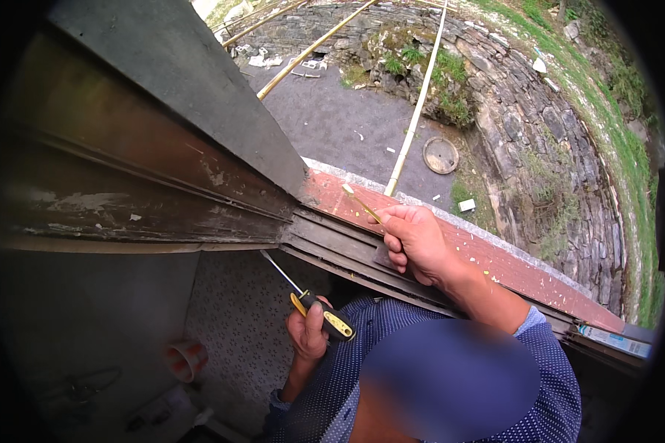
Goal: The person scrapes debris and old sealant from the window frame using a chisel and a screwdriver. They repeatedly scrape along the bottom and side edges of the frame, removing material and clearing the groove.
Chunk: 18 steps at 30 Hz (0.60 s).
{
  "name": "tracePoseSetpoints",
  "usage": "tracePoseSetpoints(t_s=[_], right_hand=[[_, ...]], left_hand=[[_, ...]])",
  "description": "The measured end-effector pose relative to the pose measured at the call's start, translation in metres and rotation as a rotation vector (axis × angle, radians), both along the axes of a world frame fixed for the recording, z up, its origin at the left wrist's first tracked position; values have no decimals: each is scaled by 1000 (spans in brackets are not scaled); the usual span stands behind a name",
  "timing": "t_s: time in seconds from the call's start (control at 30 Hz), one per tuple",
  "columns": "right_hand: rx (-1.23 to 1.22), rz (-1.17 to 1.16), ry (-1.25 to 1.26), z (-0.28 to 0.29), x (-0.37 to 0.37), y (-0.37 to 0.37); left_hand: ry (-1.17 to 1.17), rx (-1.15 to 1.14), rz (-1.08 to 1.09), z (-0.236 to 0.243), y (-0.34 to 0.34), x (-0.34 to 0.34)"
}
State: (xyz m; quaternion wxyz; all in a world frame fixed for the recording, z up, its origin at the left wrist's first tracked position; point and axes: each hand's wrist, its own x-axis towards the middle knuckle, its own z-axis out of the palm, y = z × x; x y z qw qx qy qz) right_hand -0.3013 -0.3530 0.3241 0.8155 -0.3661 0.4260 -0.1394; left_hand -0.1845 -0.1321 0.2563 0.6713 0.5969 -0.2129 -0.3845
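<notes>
My left hand (308, 334) is closed round the black-and-yellow handle of a screwdriver (325, 316). Its metal shaft slants up and left, the tip close to the lower edge of the dark window frame (199, 188). Over the sill, my right hand (415, 240) pinches a thin yellowish strip (362, 204) with a pale end, pointing up and left. What the strip is made of I cannot make out. Beneath that hand runs the grooved window track (325, 238), and beyond it the reddish sill (458, 240) is dotted with pale and yellow crumbs.
A white-and-blue tube (613, 341) lies along the track at the far right. Light poles (421, 103) slope up outside the window, above a grey yard (332, 111) and a stone wall (547, 155). Indoors, an orange-and-white bucket (186, 359) stands at lower left.
</notes>
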Motion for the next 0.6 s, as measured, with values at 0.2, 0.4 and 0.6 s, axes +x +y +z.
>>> tracePoseSetpoints(t_s=[0.2,0.4,0.6], right_hand=[[-379,364,72,3,-2,24],[-682,472,182,-4,6,36],[-703,408,195,-7,21,41]], left_hand=[[16,21,-18,3,0,1],[2,21,4,-2,2,1],[24,37,-3,-5,5,2]])
